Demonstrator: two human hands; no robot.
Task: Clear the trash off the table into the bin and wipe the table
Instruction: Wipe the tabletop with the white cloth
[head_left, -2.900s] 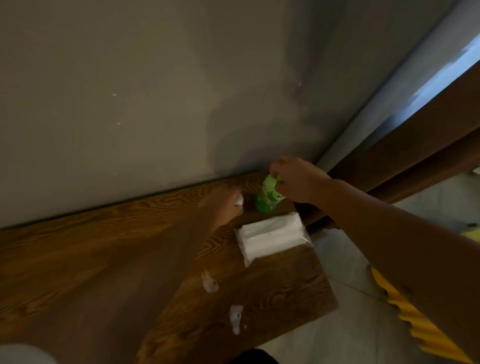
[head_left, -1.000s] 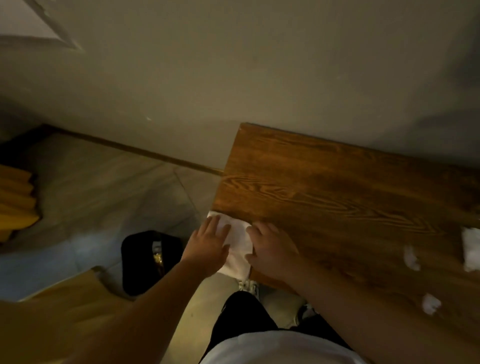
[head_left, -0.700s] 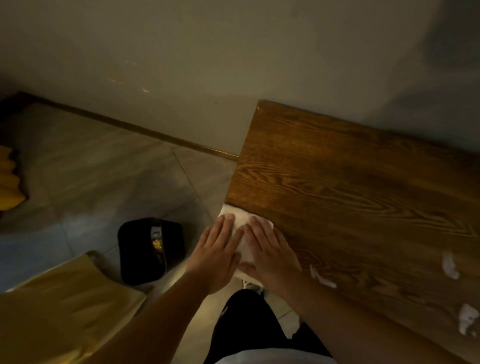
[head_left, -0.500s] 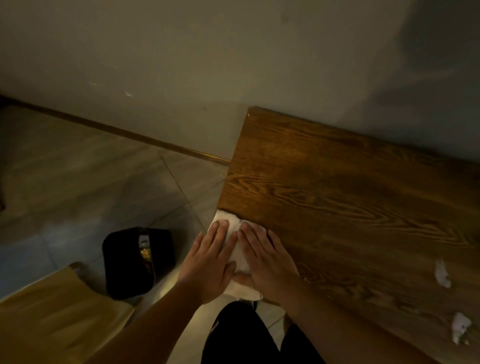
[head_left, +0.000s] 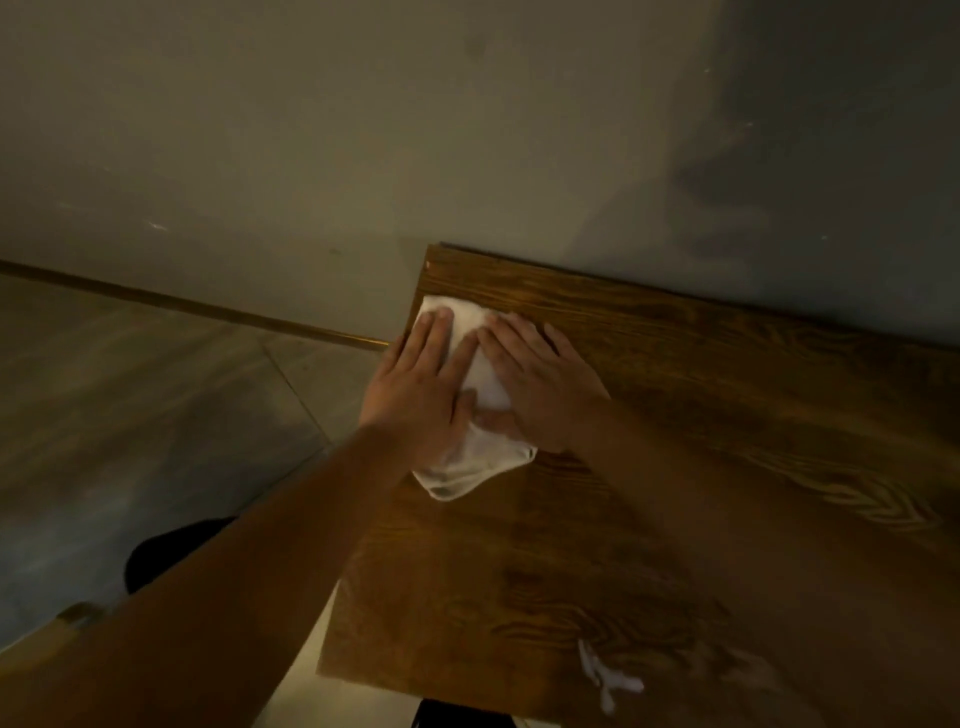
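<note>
Whereas half a second ago both hands pressed the white cloth at the table's near left corner, they now lie far up the left edge, close to the wall at about 11 o'clock on the tabletop. The left hand (head_left: 415, 387) and right hand (head_left: 540, 384) sit side by side, fingers spread flat and open, palms bearing down on the cloth (head_left: 470, 457) rather than gripping it (its loose tail trails back toward 6 o'clock). The push has carried the wipe along the left margin of the table (head_left: 727, 441), so I judge one stroke of the wiping nearly finished at the far corner. Clearing is not done, though: a white scrap of trash (head_left: 602, 678) lies on the wood at roughly 5 o'clock, near the front edge and well apart from the cloth. The bin (head_left: 171, 551) shows only as a dark shape on the floor at 7 o'clock, largely hidden behind the left forearm. That scrap probably has to go in the bin before wiping reaches that part.
</note>
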